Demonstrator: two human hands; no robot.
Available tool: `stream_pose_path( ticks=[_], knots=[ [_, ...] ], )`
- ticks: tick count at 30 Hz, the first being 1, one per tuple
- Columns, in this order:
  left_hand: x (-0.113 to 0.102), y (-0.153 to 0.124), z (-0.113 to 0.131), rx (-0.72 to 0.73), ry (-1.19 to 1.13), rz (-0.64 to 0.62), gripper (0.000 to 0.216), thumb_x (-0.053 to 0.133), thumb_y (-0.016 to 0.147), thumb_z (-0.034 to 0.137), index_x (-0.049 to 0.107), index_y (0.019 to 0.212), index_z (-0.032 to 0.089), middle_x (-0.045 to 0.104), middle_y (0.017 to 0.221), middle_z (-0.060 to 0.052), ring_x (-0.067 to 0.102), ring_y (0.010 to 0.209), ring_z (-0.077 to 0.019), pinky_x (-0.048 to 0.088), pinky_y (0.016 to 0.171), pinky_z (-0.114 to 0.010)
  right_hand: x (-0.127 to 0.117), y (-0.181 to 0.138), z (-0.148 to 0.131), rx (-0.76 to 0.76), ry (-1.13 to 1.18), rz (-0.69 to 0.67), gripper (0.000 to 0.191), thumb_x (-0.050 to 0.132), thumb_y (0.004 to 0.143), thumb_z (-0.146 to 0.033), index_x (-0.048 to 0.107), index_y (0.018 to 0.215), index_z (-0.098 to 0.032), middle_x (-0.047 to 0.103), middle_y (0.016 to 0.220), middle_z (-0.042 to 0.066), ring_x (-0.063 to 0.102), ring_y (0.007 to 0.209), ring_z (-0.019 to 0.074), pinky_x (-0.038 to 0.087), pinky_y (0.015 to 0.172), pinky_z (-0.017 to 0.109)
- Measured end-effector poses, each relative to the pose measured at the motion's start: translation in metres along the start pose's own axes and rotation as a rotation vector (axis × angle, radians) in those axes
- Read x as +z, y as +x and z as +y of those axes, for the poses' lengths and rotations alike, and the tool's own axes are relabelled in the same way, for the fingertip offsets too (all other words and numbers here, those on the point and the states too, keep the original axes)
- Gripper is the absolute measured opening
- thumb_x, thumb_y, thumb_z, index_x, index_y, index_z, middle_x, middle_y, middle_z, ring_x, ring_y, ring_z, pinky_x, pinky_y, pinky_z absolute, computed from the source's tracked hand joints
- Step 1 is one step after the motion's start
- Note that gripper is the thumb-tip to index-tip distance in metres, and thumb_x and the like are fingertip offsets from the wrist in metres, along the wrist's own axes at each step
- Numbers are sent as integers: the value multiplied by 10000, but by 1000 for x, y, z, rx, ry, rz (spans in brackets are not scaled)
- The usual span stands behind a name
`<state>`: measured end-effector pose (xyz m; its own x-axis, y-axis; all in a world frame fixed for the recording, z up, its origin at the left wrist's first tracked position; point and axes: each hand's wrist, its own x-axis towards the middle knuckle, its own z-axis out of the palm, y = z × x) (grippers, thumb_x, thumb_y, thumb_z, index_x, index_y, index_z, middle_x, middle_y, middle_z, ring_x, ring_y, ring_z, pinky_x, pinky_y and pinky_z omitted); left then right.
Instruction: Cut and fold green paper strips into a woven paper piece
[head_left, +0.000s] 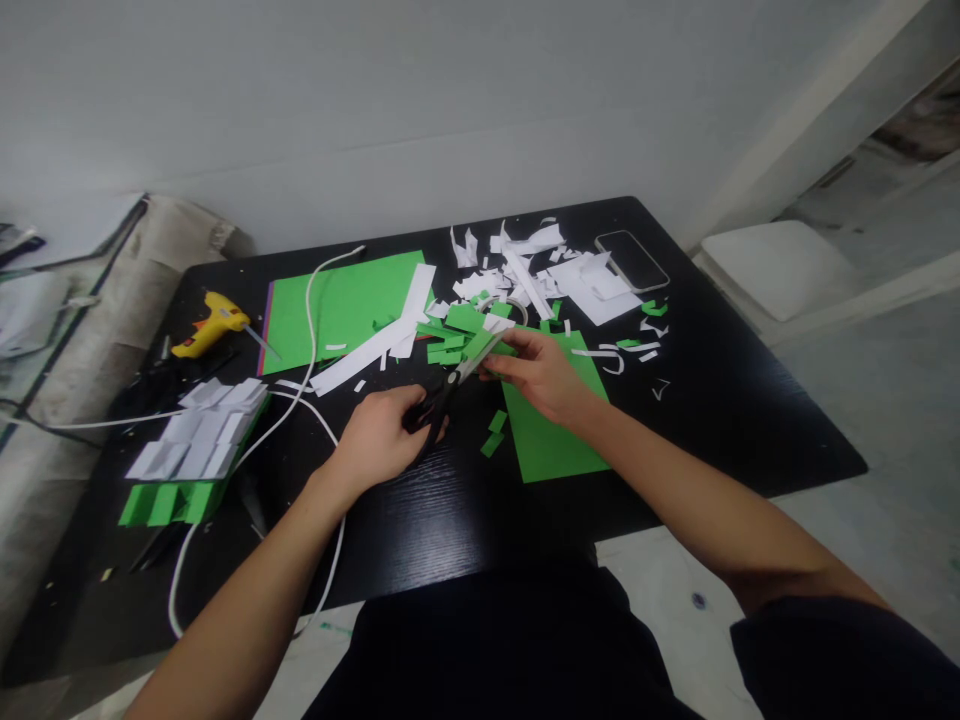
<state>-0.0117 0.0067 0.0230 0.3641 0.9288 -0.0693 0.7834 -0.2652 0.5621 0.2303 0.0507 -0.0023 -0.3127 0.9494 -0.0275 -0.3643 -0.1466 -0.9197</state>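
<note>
My left hand [382,432] is closed round the black handles of a pair of scissors [442,392] over the middle of the black table [720,400]. The blades point up and right into a small green and white paper piece [484,345]. My right hand [536,370] pinches that piece from the right. Under my right wrist lies a green paper sheet [551,440]. Small green offcuts [495,432] lie just below the scissors.
A large green sheet [345,305] and white strips lie behind the hands. White scraps [525,270] and a phone [631,258] sit at the back right. A yellow glue gun [208,322], a white cable [311,330] and a stack of white and green cut pieces [196,445] are at the left.
</note>
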Motion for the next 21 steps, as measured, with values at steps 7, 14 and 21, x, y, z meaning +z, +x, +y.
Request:
stream_pose_path(
  ticks=[7,14,21],
  knots=[
    [0,0,0,-1,21,1,320,605,881,453,504,689,217,601,693,-14,518,630,-178,301,623,-309,-1,0,1,-3,7,-5,240,936,727,-304,822,931,-248,785,945,17,723,912,199,623,908,403],
    [-1,1,1,-18,20,3,315,606,865,454,507,679,220,601,674,-18,512,607,-179,298,622,-312,-2,0,1,9,-11,8,246,915,740,-295,808,953,-235,780,986,29,722,947,211,617,934,429],
    [-2,1,2,-30,15,3,327,604,850,466,502,661,220,580,648,-13,491,591,-176,285,618,-315,-2,1,2,5,-6,9,247,911,743,-291,807,960,-239,781,1001,26,723,944,205,618,939,427]
  ],
)
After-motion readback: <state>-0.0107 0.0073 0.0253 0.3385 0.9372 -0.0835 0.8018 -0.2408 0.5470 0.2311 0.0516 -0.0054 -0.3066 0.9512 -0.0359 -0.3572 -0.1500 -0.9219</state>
